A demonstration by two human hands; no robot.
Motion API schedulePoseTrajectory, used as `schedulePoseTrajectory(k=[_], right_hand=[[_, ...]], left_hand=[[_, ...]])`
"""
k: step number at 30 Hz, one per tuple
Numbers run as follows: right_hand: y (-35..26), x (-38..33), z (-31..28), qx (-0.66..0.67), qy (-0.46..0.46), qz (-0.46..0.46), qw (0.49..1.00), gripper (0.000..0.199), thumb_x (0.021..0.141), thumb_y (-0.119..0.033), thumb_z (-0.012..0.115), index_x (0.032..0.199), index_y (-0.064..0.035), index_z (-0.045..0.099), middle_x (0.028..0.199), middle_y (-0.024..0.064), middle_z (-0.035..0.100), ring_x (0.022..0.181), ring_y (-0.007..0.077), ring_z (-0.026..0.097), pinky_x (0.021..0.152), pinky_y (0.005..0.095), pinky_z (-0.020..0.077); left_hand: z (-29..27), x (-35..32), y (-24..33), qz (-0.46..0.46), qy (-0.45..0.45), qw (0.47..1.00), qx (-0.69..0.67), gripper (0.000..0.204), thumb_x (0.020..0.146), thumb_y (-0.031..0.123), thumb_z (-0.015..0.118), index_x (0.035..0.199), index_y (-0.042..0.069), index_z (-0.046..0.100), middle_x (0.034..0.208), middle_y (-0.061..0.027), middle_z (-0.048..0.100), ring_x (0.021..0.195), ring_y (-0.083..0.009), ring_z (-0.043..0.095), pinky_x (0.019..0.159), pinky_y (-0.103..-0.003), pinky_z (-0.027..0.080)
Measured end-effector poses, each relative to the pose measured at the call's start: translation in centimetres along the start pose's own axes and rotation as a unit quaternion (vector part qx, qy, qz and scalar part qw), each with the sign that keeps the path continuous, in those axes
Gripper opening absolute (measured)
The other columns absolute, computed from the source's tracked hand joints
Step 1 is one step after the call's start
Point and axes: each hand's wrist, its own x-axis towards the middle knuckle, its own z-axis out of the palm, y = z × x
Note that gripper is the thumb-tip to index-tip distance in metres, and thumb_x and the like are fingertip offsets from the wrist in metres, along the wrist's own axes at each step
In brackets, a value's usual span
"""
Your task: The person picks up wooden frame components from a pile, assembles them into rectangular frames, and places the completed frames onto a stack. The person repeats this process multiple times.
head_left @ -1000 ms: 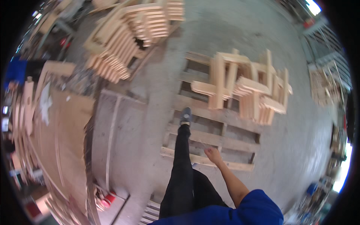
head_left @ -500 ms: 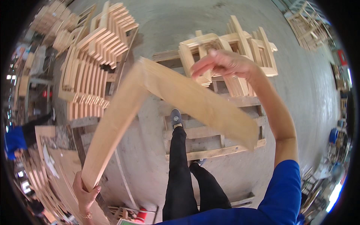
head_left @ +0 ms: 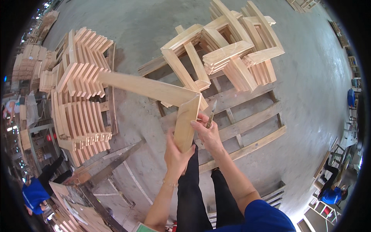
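Setting: a workshop hall with a grey concrete floor point(head_left: 154, 31), seen from above; stacks of pale timber stand all around.
Pallet: a wooden pallet point(head_left: 247, 123) lies on the floor just ahead of the person's feet, slats running left to right.
Pile on pallet: a heap of L-shaped wooden corner pieces point(head_left: 232, 54) sits on the far part of the pallet, leaning against one another.
Left stack: a tall ordered stack of similar corner pieces point(head_left: 79, 100) stands to the left, on the floor.
Held piece: an L-shaped wooden frame corner point(head_left: 166, 98) is up in the air near the middle, one arm reaching far left toward the stack, the short arm pointing down toward the person.
Left hand: the left hand point(head_left: 176, 152) is wrapped closed around the lower end of the short arm.
Right hand: the right hand point(head_left: 208, 133) presses fingers against the right edge of the same arm and also pinches a thin metal blade-like tool point(head_left: 210, 116), tip pointing up.
Others: a person in blue point(head_left: 34, 193) bends at near left; another in blue point(head_left: 332, 193) is at near right.
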Motion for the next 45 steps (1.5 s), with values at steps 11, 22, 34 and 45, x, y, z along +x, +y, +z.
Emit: schedulePoseTrajectory(k=[11, 22, 34, 45], right_hand=[[11.0, 2.3, -12.8, -0.145, 0.141, 0.112, 0.973, 0.04, 0.087, -0.014, 0.063, 0.121, 0.0038, 0.053, 0.098, 0.0069, 0.067, 0.092, 0.0124, 0.061, 0.084, 0.0257, 0.0454], [15.6, -3.0, -17.0, -0.116, 0.238, 0.241, 0.934, 0.036, 0.084, -0.013, 0.064, 0.113, 0.0058, 0.057, 0.093, 0.007, 0.067, 0.092, 0.0124, 0.06, 0.083, 0.0243, 0.044], [14.4, -5.2, -16.5, -0.179, 0.16, 0.238, 0.941, 0.032, 0.088, -0.017, 0.059, 0.111, 0.0065, 0.058, 0.095, 0.0085, 0.066, 0.09, 0.0136, 0.063, 0.08, 0.0247, 0.0457], [10.0, -21.9, -22.1, -0.39, 0.017, 0.367, 0.844, 0.032, 0.087, -0.032, 0.057, 0.097, -0.003, 0.064, 0.086, 0.0077, 0.071, 0.038, 0.0079, 0.045, 0.035, 0.0221, 0.0364]], left_hand=[[5.1, 21.2, -11.1, 0.259, -0.148, 0.919, 0.259, 0.072, 0.062, 0.024, 0.077, 0.123, 0.004, 0.044, 0.113, -0.0141, 0.056, 0.104, -0.0319, 0.053, 0.087, -0.044, 0.04], [10.9, 28.0, -12.7, 0.314, -0.119, 0.895, 0.293, 0.077, 0.062, 0.019, 0.078, 0.129, 0.007, 0.039, 0.12, -0.0184, 0.052, 0.111, -0.0331, 0.049, 0.096, -0.044, 0.037], [10.2, 25.0, -10.4, 0.208, -0.112, 0.901, 0.364, 0.109, 0.064, 0.03, 0.079, 0.145, 0.008, 0.01, 0.142, -0.0177, 0.033, 0.132, -0.0325, 0.032, 0.109, -0.055, 0.019], [-0.7, -16.4, -17.3, -0.191, -0.014, 0.98, 0.048, 0.074, 0.077, 0.027, 0.06, 0.14, 0.009, 0.027, 0.131, -0.0202, 0.048, 0.109, -0.0355, 0.056, 0.09, -0.045, 0.045]])
